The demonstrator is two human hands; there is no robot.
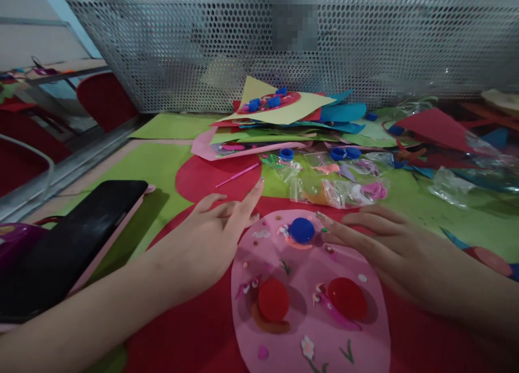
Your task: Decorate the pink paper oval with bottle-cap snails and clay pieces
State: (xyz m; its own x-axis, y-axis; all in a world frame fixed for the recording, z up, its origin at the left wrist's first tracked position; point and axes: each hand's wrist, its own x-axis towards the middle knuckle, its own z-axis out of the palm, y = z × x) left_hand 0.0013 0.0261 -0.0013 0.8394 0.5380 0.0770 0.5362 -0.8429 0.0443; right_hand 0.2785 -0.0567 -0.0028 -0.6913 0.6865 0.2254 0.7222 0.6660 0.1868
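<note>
A pink oval card (312,319) lies on a larger red sheet (178,335), dotted with small clay pieces. On it are three snail-like figures: one with a blue cap (302,230) at the top, and two with red caps, the left cap (273,300) and the right cap (347,298). My left hand (221,232) is at the card's upper left edge, fingers apart, index stretched forward, holding nothing. Over the upper right edge reaches my right hand (377,240), its fingers extended and a fingertip close to a green dot (324,230). Nothing shows in its grasp.
A black phone (77,243) lies at the left. Behind the card are clear plastic bags (336,192) with clay, a pink stick (237,174), blue caps (286,154) and a stack of coloured papers (284,113). A perforated metal panel (182,48) closes off the back.
</note>
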